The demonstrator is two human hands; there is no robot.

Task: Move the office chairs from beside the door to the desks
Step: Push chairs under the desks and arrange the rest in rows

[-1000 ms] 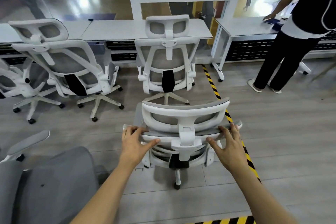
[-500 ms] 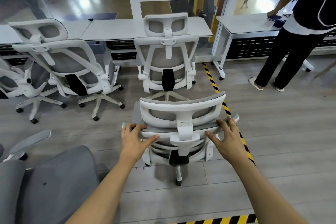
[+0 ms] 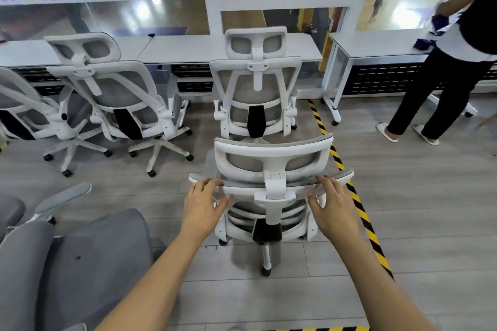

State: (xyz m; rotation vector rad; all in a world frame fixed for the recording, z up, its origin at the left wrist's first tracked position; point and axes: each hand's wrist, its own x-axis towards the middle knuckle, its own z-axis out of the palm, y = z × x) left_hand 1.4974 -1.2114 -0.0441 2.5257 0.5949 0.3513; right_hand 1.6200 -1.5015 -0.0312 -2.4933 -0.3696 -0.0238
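Desks [image 3: 188, 47] line the glass wall beyond the office chair [image 3: 271, 153], which stands on the grey floor with its back to the camera. Straight beyond it, a second mesh chair [image 3: 255, 88] is parked at the desks, and a third [image 3: 107, 88] sits beyond-left. A grey seat cushion [image 3: 94, 250] lies near-left of it. A person in dark trousers [image 3: 443, 94] stands far right. Yellow-black floor tape [image 3: 359, 204] runs just right of it. The left hand [image 3: 201, 204] and right hand [image 3: 333, 209], held apart, each grip its backrest rim on either side of the headrest post.
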